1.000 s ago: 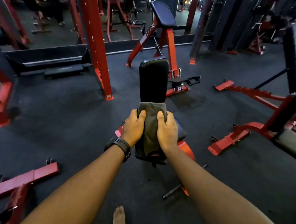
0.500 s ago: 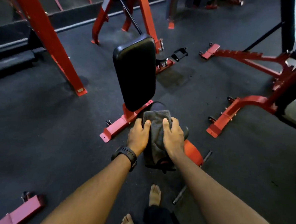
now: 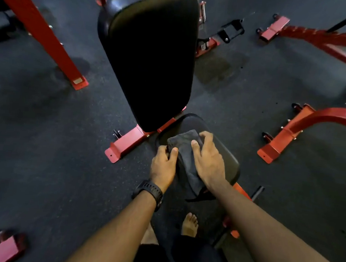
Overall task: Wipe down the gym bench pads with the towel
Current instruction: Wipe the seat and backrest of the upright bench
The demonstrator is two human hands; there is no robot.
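Observation:
A grey towel (image 3: 183,157) lies draped over the black seat pad (image 3: 226,154) of a red-framed gym bench. The tall black back pad (image 3: 152,64) stands upright just beyond it. My left hand (image 3: 163,166) grips the towel's left edge at the side of the seat, thumb on top. My right hand (image 3: 208,161) presses down on the towel with fingers spread and bent over its far edge. Both forearms reach in from the bottom of the view.
The bench's red foot bar (image 3: 126,144) lies on the dark rubber floor to the left. A red rack post (image 3: 42,33) stands at upper left, and red machine frames (image 3: 289,134) sit at right. My bare feet (image 3: 189,225) stand under the seat.
My head has moved closer and tilted down, so the bench looms larger. Both hands have slid the towel from the bottom of the back pad onto the seat pad.

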